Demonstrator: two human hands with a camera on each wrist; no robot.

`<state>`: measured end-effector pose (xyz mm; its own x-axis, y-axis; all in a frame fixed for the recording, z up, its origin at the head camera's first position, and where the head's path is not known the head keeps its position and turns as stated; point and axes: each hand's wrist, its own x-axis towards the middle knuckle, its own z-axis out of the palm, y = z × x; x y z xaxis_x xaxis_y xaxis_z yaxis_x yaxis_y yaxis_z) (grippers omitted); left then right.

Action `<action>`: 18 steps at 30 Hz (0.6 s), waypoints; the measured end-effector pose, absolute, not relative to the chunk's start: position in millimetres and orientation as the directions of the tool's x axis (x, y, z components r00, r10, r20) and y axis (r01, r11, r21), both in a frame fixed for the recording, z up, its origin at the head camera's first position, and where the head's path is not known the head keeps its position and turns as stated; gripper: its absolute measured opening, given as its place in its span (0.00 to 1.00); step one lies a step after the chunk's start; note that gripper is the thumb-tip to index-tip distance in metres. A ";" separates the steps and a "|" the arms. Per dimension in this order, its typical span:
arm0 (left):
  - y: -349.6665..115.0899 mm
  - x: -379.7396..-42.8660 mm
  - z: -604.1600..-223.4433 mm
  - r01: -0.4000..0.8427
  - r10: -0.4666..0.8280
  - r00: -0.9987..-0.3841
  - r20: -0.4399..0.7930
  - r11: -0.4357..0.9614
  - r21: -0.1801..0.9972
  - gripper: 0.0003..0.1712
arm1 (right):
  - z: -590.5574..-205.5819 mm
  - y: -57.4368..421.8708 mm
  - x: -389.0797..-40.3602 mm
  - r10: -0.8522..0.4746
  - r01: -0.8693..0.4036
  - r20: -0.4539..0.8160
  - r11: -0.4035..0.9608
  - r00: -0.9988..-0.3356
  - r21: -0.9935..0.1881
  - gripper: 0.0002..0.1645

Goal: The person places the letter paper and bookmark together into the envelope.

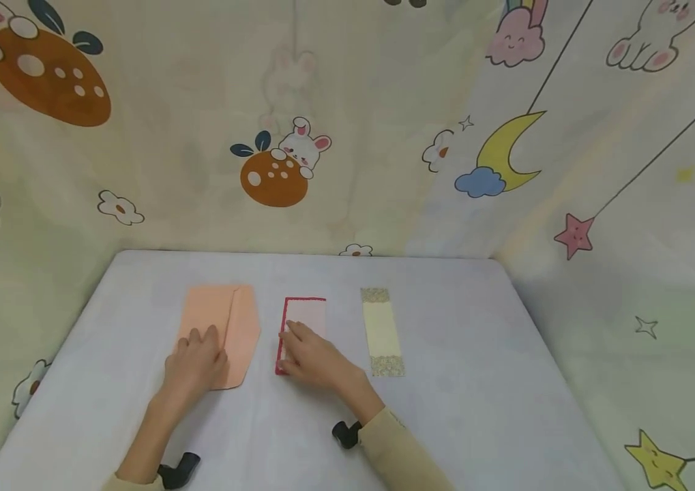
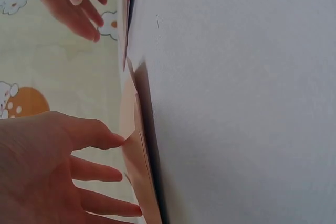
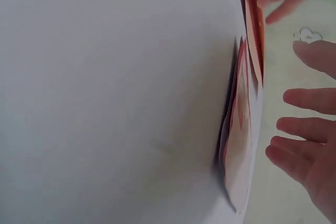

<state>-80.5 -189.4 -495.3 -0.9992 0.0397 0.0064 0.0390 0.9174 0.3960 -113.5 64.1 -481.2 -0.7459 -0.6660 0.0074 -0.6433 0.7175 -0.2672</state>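
A peach-coloured folded paper [image 1: 241, 341], with a flap along its right side and cut corners, lies at the left of the table. My left hand [image 1: 195, 365] rests on its lower left part, and in the left wrist view the fingertips [image 2: 118, 141] touch its surface, spread apart. Right of it lies a pale pink folded paper [image 1: 310, 314] edged in red along its top and left. Over that paper is my right hand [image 1: 316, 356], covering its lower part. In the right wrist view its fingers [image 3: 302, 128] are loosely extended, apart from the pink paper [image 3: 239, 156], holding nothing.
To the right lies a cream paper strip [image 1: 382, 331] with glittery gold bands at both ends. Everything sits on a white-covered table [image 1: 470, 416]. A patterned cloth [image 1: 200, 136] with cartoon rabbits and stars surrounds its back and sides.
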 end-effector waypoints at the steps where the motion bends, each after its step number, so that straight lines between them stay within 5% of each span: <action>1: -189.4 -79.7 -496.1 0.035 0.037 -0.999 0.003 0.917 0.398 0.09 | -481.7 58.7 -113.3 -0.668 -0.642 -0.006 0.718 -0.744 -0.269 0.32; 18: -185.8 -79.9 -489.7 0.011 0.029 -0.999 -0.044 0.931 0.366 0.23 | -497.0 -5.0 -121.3 -0.753 -0.730 -0.059 0.651 -0.655 -0.207 0.23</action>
